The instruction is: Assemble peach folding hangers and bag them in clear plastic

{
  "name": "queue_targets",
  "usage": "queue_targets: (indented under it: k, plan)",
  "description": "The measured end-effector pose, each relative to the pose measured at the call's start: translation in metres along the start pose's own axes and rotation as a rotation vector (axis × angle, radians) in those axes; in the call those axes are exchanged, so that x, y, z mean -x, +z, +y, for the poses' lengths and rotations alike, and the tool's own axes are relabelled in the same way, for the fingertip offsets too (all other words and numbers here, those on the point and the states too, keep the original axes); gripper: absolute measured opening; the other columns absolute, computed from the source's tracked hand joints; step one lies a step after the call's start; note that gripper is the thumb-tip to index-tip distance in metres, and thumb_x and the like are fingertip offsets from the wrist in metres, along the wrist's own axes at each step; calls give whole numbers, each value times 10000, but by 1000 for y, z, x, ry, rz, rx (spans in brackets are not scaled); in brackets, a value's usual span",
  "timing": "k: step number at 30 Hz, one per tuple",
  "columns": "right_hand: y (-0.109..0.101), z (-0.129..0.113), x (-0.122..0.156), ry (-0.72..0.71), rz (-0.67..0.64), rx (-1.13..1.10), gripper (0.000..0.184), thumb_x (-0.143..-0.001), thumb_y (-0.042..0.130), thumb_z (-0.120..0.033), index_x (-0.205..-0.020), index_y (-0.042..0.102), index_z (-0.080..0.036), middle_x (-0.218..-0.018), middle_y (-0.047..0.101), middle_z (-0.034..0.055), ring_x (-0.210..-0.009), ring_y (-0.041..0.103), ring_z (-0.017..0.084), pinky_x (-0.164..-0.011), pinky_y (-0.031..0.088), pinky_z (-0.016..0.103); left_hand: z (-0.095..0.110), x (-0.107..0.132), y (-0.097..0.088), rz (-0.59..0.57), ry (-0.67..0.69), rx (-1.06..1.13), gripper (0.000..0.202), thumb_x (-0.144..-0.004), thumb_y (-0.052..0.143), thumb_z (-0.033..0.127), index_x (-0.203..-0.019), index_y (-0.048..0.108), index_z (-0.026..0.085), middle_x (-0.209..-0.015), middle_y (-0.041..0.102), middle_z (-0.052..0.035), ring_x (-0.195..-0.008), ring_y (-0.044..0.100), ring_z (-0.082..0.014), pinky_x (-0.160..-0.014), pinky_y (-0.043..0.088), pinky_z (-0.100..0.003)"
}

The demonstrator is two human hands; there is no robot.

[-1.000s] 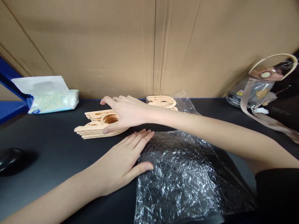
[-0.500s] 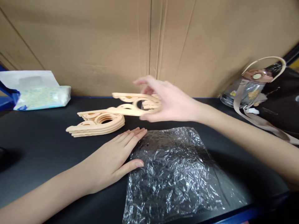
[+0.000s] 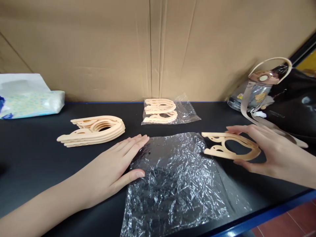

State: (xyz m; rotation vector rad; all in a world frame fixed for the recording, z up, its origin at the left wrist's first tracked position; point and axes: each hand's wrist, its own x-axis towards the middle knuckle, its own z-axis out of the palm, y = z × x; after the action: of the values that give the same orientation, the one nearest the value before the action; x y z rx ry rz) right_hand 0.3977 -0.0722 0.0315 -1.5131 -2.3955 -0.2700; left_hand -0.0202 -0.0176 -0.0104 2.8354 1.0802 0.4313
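My right hand grips a flat peach plastic folding hanger by its curved end, just above the black table, at the right edge of a crinkled clear plastic bag. My left hand lies flat with fingers stretched, its fingertips and thumb pressing the bag's left edge. A stack of several more peach hangers rests to the left, beyond my left hand. Another small bundle of hangers in a clear bag lies at the back centre.
A cardboard wall stands behind the black table. A pack of tissues sits at the back left. A clear water bottle with a beige strap and a dark bag occupy the back right. The table's blue front edge runs at the lower right.
My right hand lifted one hanger off the left stack and carried it rightward across the bag to the right side. My left hand stayed flat on the bag's edge.
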Motion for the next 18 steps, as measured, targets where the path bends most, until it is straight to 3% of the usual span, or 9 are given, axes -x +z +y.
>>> queue_targets:
  k: [3, 8, 13, 18]
  plan:
    - [1, -6, 7, -13, -37, -21, 632, -769, 687, -531, -1325, 457, -340, -1187, 680, 101, -1058, 670, 397, -820, 607, 563, 1, 0, 0, -4, 8, 5, 657, -1008, 341, 602, -1574, 229, 289, -1588, 416, -42, -1439, 416, -244, -1192, 336, -420]
    - [5, -22, -7, -115, -108, -103, 648, -843, 674, -392, -1412, 379, -292, -1313, 600, 107, -1191, 614, 326, -942, 587, 507, 0, 0, 4, -13, 28, -19, 938, -855, 492, 765, -1591, 171, 279, -1623, 344, -79, -1463, 369, -311, -1190, 342, -491]
    - [21, -39, -29, -167, -128, -228, 621, -866, 685, -403, -1389, 395, -233, -1349, 566, 123, -1251, 580, 284, -1023, 541, 462, -9, 0, 6, -61, 88, -11, 1005, -843, 548, 740, -1604, 65, 296, -1640, 285, -103, -1464, 348, -355, -1152, 383, -554]
    - [30, -49, -40, -150, -155, -403, 638, -883, 675, -427, -1421, 388, -239, -1430, 534, 110, -1297, 564, 254, -1057, 518, 411, -8, 2, 4, -71, 82, 31, 994, -854, 571, 705, -1606, 69, 294, -1645, 266, -109, -1474, 314, -362, -1167, 363, -546]
